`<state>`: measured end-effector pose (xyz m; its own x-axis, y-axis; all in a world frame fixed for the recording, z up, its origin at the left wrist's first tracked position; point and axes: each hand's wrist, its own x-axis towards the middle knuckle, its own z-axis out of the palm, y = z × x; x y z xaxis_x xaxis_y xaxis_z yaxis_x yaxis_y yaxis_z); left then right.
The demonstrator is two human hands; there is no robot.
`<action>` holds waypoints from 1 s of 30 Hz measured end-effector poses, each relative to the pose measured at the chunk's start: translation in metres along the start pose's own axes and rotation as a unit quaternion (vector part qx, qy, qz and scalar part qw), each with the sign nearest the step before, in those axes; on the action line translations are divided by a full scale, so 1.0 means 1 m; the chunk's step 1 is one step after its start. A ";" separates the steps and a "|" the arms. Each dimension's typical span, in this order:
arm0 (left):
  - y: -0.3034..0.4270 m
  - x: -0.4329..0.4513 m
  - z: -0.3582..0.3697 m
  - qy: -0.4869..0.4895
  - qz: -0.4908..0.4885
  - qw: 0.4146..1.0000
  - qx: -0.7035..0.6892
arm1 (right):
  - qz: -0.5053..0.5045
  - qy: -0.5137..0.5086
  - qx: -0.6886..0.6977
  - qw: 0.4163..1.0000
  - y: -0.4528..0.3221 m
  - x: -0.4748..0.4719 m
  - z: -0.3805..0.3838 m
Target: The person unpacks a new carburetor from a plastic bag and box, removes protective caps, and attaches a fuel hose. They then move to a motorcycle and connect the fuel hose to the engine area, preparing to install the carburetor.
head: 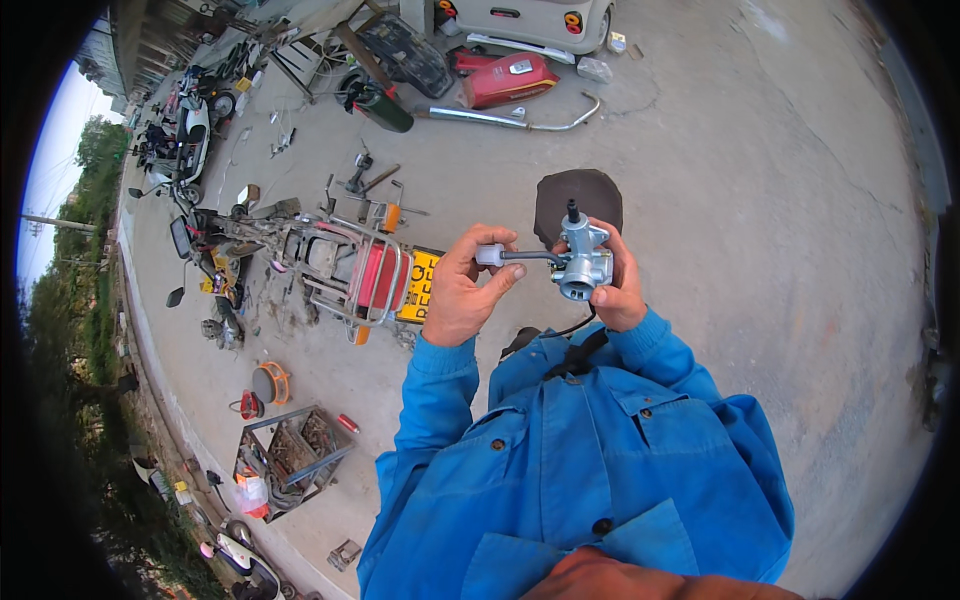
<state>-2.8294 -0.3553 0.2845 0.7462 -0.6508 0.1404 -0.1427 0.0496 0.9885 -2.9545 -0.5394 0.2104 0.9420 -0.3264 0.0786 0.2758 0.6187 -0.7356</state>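
In front of my chest, my right hand (622, 289) grips a silver metal carburetor (585, 259) by its side, thumb near the round throat. A black cap tops it. From its left side a short grey rubber hose (531, 255) runs to a small white plastic inline fuel filter (490, 255). My left hand (466, 296) holds that filter, its thumb just below the hose. A thin black tube (581, 325) hangs from under the carburetor toward my lap. Beyond my hands a dark padded motorcycle seat (581, 191) is partly hidden by the carburetor.
To the left stands a partly stripped motorcycle (337, 262) with a yellow plate. A metal-framed parts crate (296, 457) is nearer. Ahead lie a chrome exhaust pipe (495, 118), a red fuel tank (514, 79) and a dark green cylinder (386, 110). A white vehicle (525, 22) stands behind them.
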 end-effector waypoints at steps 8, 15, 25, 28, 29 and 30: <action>0.014 -0.002 -0.002 -0.010 0.062 0.997 -0.046 | 0.022 0.003 -0.005 1.000 0.002 0.000 -0.001; 0.046 -0.006 0.024 0.036 0.071 0.996 -0.033 | 0.051 -0.054 -0.030 0.997 -0.027 -0.010 0.020; 0.095 -0.039 0.031 0.040 0.384 0.922 -0.017 | -0.184 -0.338 0.051 0.921 -0.092 -0.031 0.068; 0.092 -0.040 0.032 0.046 0.357 0.933 -0.009 | -0.174 -0.311 0.069 0.932 -0.092 -0.032 0.075; 0.091 -0.040 0.034 0.047 0.351 0.935 -0.009 | -0.175 -0.301 0.071 0.935 -0.092 -0.033 0.075; 0.090 -0.041 0.036 0.060 0.355 0.933 -0.021 | -0.169 -0.302 0.080 0.935 -0.092 -0.034 0.075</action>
<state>-2.8962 -0.3510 0.3659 0.5411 -0.3530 0.7633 -0.6047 0.4675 0.6448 -2.9973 -0.5317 0.3253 0.7187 -0.0896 0.6895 0.5569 0.6679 -0.4937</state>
